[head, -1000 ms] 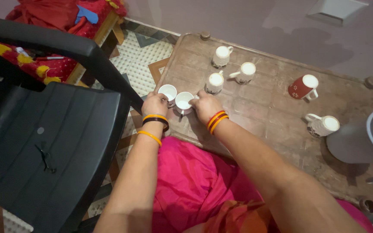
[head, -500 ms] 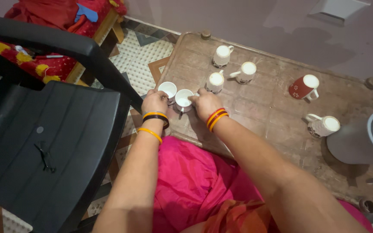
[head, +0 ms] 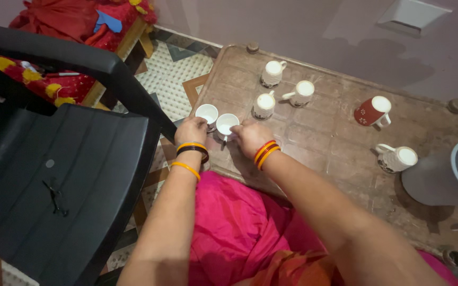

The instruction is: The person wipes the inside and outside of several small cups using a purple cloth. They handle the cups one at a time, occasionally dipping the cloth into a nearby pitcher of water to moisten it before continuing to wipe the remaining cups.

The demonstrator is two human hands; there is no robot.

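Here, near the middle of the frame, both hands meet at two small white cups standing side by side at the near left edge of a worn brown tabletop [head: 335, 143]. The left hand [head: 191, 130], with orange and black bangles on its wrist, rests with curled fingers against the left cup [head: 207, 113], touching its near side; whether it truly grips the cup cannot be told. The right hand [head: 251, 139], wearing orange and red bangles, is closed narrowly on the right cup [head: 227, 123], its fingertips pinched at the rim on the cup's right side. Both cups stand upright and open, just beside each other. Further up the tabletop, toward the upper middle of the frame, three more white patterned cups stand upright in a loose cluster: one just right of the held pair [head: 265, 105], one above it [head: 273, 72] and one to its right [head: 302, 91]. A red mug [head: 372, 110] stands well apart at the right, and a white patterned mug [head: 397, 158] lies below it, near a grey bucket [head: 451, 177] at the right edge. A black plastic chair [head: 64, 175] fills the left of the frame, and bright pink cloth [head: 239, 228] covers the lap at the bottom middle.
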